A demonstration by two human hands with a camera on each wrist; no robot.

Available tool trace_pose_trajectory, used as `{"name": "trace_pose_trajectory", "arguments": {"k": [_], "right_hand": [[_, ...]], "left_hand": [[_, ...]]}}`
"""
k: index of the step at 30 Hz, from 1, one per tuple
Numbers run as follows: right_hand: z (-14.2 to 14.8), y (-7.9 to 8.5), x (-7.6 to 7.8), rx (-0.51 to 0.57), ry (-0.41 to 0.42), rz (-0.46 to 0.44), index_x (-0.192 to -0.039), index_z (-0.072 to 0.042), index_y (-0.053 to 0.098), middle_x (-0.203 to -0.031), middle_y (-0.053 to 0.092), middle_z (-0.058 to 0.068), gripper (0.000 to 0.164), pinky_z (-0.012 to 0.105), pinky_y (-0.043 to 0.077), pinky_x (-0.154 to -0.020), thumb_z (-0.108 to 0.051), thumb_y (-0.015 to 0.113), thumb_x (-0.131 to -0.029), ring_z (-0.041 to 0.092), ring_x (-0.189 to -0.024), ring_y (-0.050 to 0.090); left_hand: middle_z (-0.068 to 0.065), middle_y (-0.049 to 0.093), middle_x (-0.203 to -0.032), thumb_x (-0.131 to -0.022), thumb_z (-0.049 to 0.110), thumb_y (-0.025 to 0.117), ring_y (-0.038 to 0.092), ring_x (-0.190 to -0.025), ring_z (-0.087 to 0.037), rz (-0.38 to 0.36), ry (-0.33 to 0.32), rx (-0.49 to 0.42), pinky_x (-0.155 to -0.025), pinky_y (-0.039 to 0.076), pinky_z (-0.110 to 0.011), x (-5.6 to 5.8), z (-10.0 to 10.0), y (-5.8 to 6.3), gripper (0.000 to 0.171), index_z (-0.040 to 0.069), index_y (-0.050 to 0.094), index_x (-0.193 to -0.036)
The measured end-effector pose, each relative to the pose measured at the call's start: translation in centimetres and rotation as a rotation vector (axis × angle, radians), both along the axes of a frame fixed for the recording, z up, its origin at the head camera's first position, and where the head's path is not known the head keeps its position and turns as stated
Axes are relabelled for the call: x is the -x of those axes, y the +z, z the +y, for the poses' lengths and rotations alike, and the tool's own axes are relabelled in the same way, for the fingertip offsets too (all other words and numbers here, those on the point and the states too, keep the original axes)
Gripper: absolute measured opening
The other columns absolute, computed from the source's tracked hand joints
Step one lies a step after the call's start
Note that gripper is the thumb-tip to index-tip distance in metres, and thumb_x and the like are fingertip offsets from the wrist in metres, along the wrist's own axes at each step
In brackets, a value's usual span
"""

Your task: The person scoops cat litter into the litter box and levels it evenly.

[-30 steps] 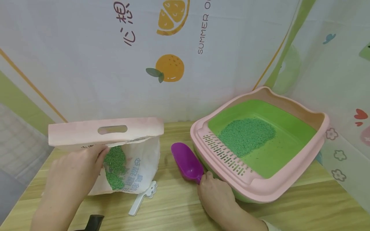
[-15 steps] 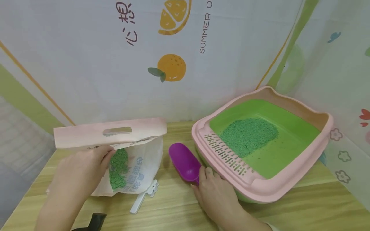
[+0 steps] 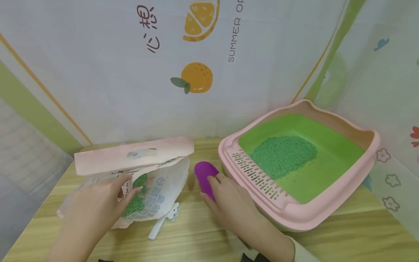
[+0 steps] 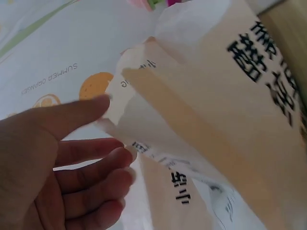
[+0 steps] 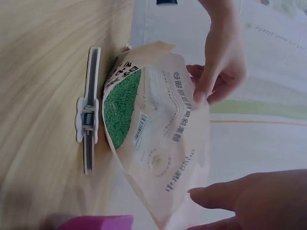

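Note:
A pale paper bag of green pellet litter (image 3: pixel 167 189) lies tilted at the left, mouth agape, its handle strip folded up at the back. My left hand (image 3: pixel 101 203) is at the mouth's edge; in the left wrist view, its thumb and fingers (image 4: pixel 103 184) stand apart with the bag's edge near them. My right hand (image 3: pixel 232 207) hovers over a purple scoop (image 3: pixel 203 174), fingers extended and not around its handle, which is hidden. In the right wrist view, the right thumb (image 5: pixel 216 195) points towards the bag, and the scoop (image 5: pixel 100 223) lies below.
At the right stands a pink-rimmed green litter box (image 3: pixel 343 193) with green pellets (image 3: pixel 283 156) on its floor. A white clip with a scalloped end (image 3: pixel 165 220) lies before the bag. Printed curtains (image 3: pixel 131 91) hang behind the wooden tabletop (image 3: pixel 190 236).
My right hand has let go of the scoop's handle and moved up and left over the scoop. My left hand has loosened its pinch on the bag's edge, and the bag has shifted slightly right.

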State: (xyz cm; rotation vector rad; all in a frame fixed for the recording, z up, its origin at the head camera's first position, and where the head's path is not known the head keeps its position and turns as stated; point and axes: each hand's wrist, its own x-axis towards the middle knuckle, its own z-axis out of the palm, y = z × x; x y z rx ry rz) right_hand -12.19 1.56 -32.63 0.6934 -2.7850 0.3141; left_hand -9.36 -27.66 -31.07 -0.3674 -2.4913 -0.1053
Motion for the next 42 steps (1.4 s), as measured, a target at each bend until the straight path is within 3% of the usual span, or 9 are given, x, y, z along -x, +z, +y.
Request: {"name": "trace_pose_trajectory", "arguments": {"k": [6, 10, 18, 22, 25, 31, 34, 36, 42], "right_hand": [[-1.6, 0.0, 1.1, 0.096, 0.096, -0.065, -0.116, -0.012, 0.069, -0.106, 0.072, 0.002, 0.032, 0.035, 0.059, -0.081, -0.037, 0.066, -0.098, 0.017, -0.096, 0.071], [-2.1, 0.6, 1.5, 0.087, 0.085, -0.083, -0.113, -0.013, 0.069, -0.102, 0.072, 0.001, 0.030, 0.035, 0.058, -0.079, -0.037, 0.069, -0.096, 0.017, -0.092, 0.070], [-3.4, 4.7, 3.0, -0.074, 0.029, -0.269, -0.094, -0.015, 0.063, -0.084, 0.061, -0.001, 0.021, 0.029, 0.049, -0.064, -0.035, 0.070, -0.095, 0.015, -0.073, 0.058], [-3.7, 6.7, 5.0, -0.159, 0.036, -0.338, -0.088, -0.013, 0.061, -0.082, 0.060, 0.002, 0.021, 0.029, 0.048, -0.061, -0.030, 0.067, -0.097, 0.017, -0.071, 0.057], [-3.4, 7.2, 7.3, -0.197, 0.055, -0.384, -0.085, -0.012, 0.059, -0.081, 0.059, 0.003, 0.021, 0.028, 0.047, -0.057, -0.028, 0.069, -0.096, 0.017, -0.070, 0.056], [-2.2, 6.3, 12.4, -0.313, 0.139, -0.419, -0.120, -0.001, 0.064, -0.116, 0.069, 0.012, 0.031, 0.036, 0.057, -0.083, -0.023, 0.067, -0.097, 0.026, -0.101, 0.068], [-1.7, 5.6, 14.5, -0.363, 0.253, -0.403, -0.139, -0.001, 0.056, -0.136, 0.064, 0.015, 0.044, 0.041, 0.053, -0.102, -0.019, 0.065, -0.099, 0.030, -0.123, 0.064], [-1.6, 5.1, 15.5, -0.372, 0.326, -0.390, -0.141, -0.004, 0.056, -0.138, 0.063, 0.015, 0.046, 0.042, 0.051, -0.105, -0.017, 0.066, -0.099, 0.030, -0.126, 0.063], [-2.2, 4.3, 17.2, -0.410, 0.421, -0.381, -0.134, -0.005, 0.059, -0.134, 0.066, 0.014, 0.043, 0.040, 0.052, -0.104, -0.023, 0.070, -0.097, 0.030, -0.122, 0.065]], "left_hand": [[-0.006, 0.066, -0.081, -0.085, 0.080, 0.054, 0.059, -0.067, -0.021, -0.007, -0.061, 0.003, -0.057, 0.048, -0.039, -1.7, -1.7, -1.2, 0.082, 0.006, 0.073, -0.113], [-0.013, 0.069, -0.105, -0.063, 0.062, 0.087, 0.068, -0.083, -0.030, -0.106, -0.073, 0.020, -0.068, 0.055, -0.049, -3.1, -2.2, -2.6, 0.085, 0.001, 0.069, -0.119], [-0.020, 0.071, -0.121, -0.058, 0.047, 0.094, 0.072, -0.098, -0.038, -0.196, 0.012, 0.083, -0.084, 0.056, -0.052, -5.0, -2.0, -4.9, 0.089, -0.005, 0.066, -0.124], [-0.020, 0.074, -0.106, -0.098, 0.064, 0.051, 0.073, -0.081, -0.034, -0.072, 0.030, 0.093, -0.069, 0.058, -0.046, -5.5, -1.5, -5.7, 0.075, -0.007, 0.070, -0.111], [-0.019, 0.075, -0.098, -0.102, 0.061, 0.000, 0.071, -0.070, -0.032, -0.012, 0.043, 0.070, -0.060, 0.056, -0.042, -5.8, -1.2, -6.1, 0.097, -0.006, 0.070, -0.100], [-0.015, 0.077, -0.098, -0.103, 0.056, -0.005, 0.072, -0.072, -0.030, -0.009, 0.051, 0.054, -0.060, 0.056, -0.040, -6.0, -1.1, -6.5, 0.099, -0.004, 0.073, -0.098], [-0.013, 0.077, -0.097, -0.108, 0.055, 0.010, 0.071, -0.068, -0.028, -0.001, 0.049, 0.073, -0.059, 0.055, -0.039, -6.0, -1.1, -6.7, 0.086, -0.003, 0.073, -0.098], [-0.013, 0.077, -0.096, -0.106, 0.046, 0.045, 0.070, -0.065, -0.027, 0.003, 0.048, 0.079, -0.058, 0.054, -0.039, -6.0, -1.3, -6.8, 0.057, -0.003, 0.074, -0.098], [-0.012, 0.078, -0.095, -0.071, 0.025, 0.086, 0.073, -0.069, -0.027, -0.015, 0.061, 0.083, -0.060, 0.056, -0.040, -6.3, -1.7, -6.8, 0.039, -0.001, 0.076, -0.098]]}}
